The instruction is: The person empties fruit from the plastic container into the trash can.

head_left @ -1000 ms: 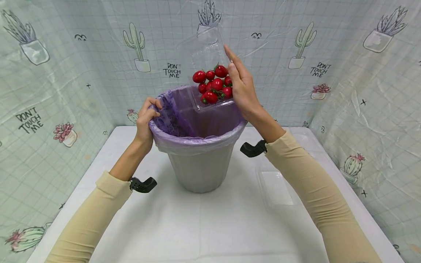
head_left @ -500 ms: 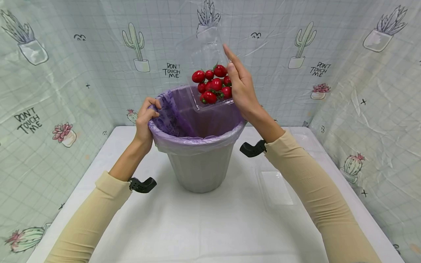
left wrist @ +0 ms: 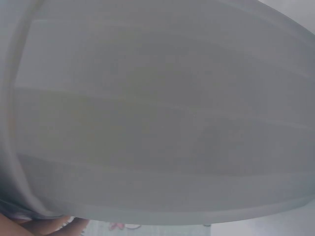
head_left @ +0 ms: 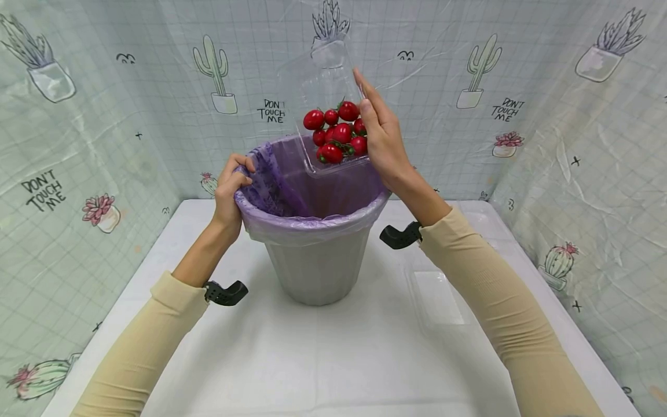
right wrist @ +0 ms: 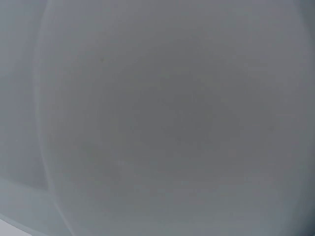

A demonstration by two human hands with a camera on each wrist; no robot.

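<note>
In the head view, a light grey bin (head_left: pixel 316 269) stands on the table, its purple liner (head_left: pixel 312 230) folded out over the rim. My left hand (head_left: pixel 228 190) grips the left of that rim, fingers curled over the liner. Above the bin's opening, my right hand (head_left: pixel 383 134) holds a clear plastic tray (head_left: pixel 327 78) by its right side. The tray is tilted steeply, and several red cherry tomatoes (head_left: pixel 341 133) with green stems lie in its lower part. The bin's wall (left wrist: pixel 162 108) fills the left wrist view, with fingers (left wrist: pixel 47 227) at the lower left corner.
A clear plastic lid or tray (head_left: pixel 439 298) lies flat on the white table (head_left: pixel 312 370), right of the bin and beside the right forearm. Another clear piece (head_left: pixel 482 223) lies farther back. A cactus-printed sheet (head_left: pixel 239 35) hangs around three sides.
</note>
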